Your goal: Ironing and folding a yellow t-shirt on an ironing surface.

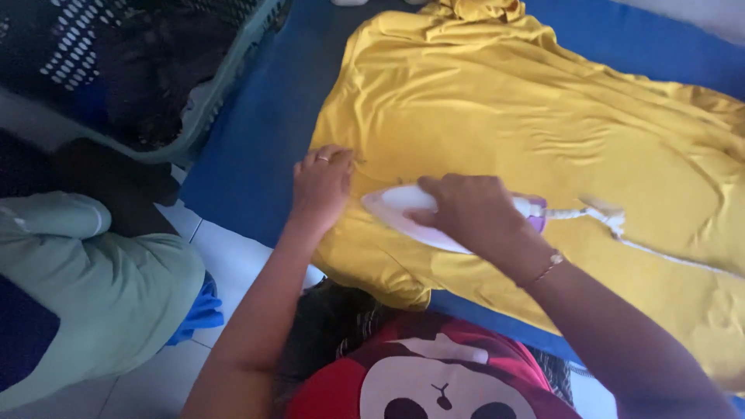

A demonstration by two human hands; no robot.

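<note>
The right hand point(469, 211) has its fingers curled down over the top of a white iron point(411, 213), wrapped round the handle so that the handle itself is hidden beneath the knuckles. The iron sits flat on a yellow garment point(528, 116), soleplate down, near the cloth's left edge. Its long axis runs nearly level across the view, tipped a little down toward the right: the pointed nose aims left, toward the other hand, and the blunt heel, with a patch of purple trim, faces right. From the heel a pale cord point(621, 225) trails off to the right over the fabric.

The left hand point(320, 186) lies just beside the iron's nose, palm down, fingers spread loosely and pressed flat on the yellow cloth, gripping nothing. A ring shows on one finger. A thin bracelet circles the right wrist.

The garment is spread over a blue mat point(248, 147), wrinkled toward the far and right sides. Beyond the mat's left edge stands a green laundry basket point(225, 77) holding dark clothes. A pale green bundle of cloth point(109, 287) rests on the white tiled floor at lower left. At the bottom edge a red shirt with a cartoon face point(434, 380) shows.
</note>
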